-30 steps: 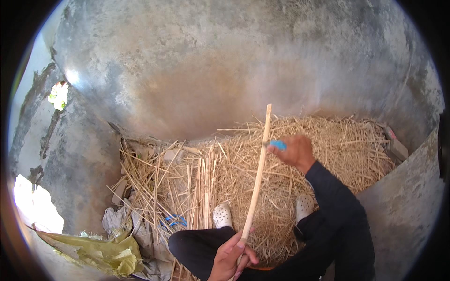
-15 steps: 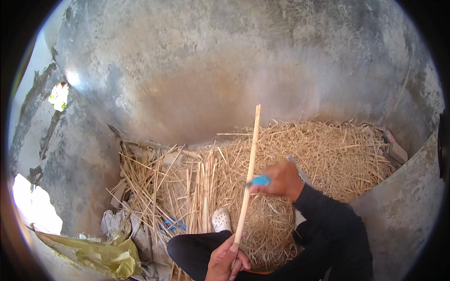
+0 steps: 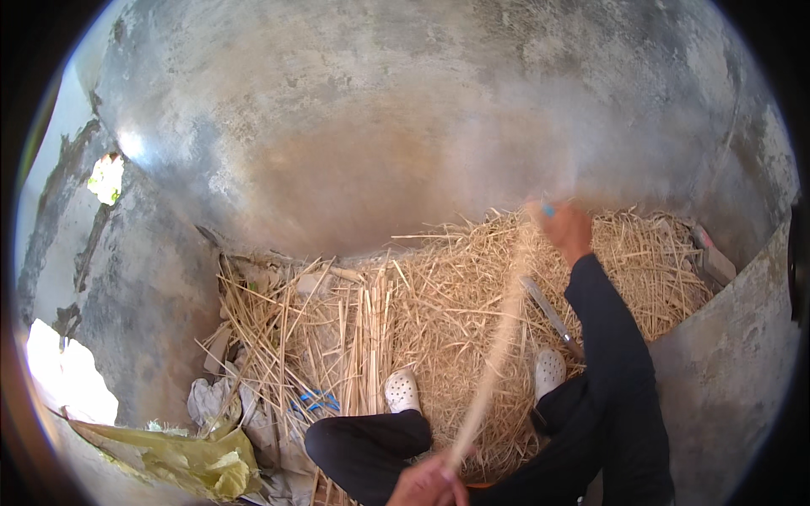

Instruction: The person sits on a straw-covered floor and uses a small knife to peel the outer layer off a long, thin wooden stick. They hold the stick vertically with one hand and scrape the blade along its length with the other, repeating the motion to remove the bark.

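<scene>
Slanting away from the body and rightward along its long axis, a motion-blurred wooden strip (image 3: 504, 333) is held above pale shavings (image 3: 456, 354). Its near end is clasped in the left hand (image 3: 429, 484); its far end is pointed toward the concrete wall (image 3: 380, 126), beside the right hand (image 3: 567, 229), set well apart, where a blurred blue item (image 3: 548, 209) is gripped.

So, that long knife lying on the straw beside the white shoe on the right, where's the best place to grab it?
Probably by its brown handle, from above and the wearer's side: the knife lies slanted, handle end nearer the wearer, metal blade pointing away. The dark sleeve looks close to the handle, so room may be tight.
</scene>
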### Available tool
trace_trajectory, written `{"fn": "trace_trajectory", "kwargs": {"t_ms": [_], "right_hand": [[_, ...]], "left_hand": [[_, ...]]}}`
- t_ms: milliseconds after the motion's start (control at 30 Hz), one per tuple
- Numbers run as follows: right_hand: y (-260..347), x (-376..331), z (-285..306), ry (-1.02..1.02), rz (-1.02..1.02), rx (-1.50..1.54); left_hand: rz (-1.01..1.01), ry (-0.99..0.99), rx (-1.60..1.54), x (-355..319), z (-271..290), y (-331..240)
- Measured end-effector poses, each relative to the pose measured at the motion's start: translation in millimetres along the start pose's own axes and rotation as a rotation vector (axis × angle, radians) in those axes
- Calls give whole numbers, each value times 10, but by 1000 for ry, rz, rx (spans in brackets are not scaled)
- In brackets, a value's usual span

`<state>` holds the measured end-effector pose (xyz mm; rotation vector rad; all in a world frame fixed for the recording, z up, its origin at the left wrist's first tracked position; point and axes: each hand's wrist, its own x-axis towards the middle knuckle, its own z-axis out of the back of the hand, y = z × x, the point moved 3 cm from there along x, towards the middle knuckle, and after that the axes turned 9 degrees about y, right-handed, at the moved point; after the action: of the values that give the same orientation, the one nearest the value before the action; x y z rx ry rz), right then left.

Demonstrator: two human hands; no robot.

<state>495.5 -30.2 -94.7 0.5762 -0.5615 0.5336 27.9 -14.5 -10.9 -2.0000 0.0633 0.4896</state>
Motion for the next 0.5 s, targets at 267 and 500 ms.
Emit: {"fn": "trace_trajectory", "kwargs": {"t_ms": [267, 500], "right_hand": [[247, -278, 316, 511, -45, 190], [1490, -948, 961, 381, 598, 451]], "left_hand": [[-138, -192, 78, 153, 405, -171], [-134, -137, 76, 290, 236, -334]]}}
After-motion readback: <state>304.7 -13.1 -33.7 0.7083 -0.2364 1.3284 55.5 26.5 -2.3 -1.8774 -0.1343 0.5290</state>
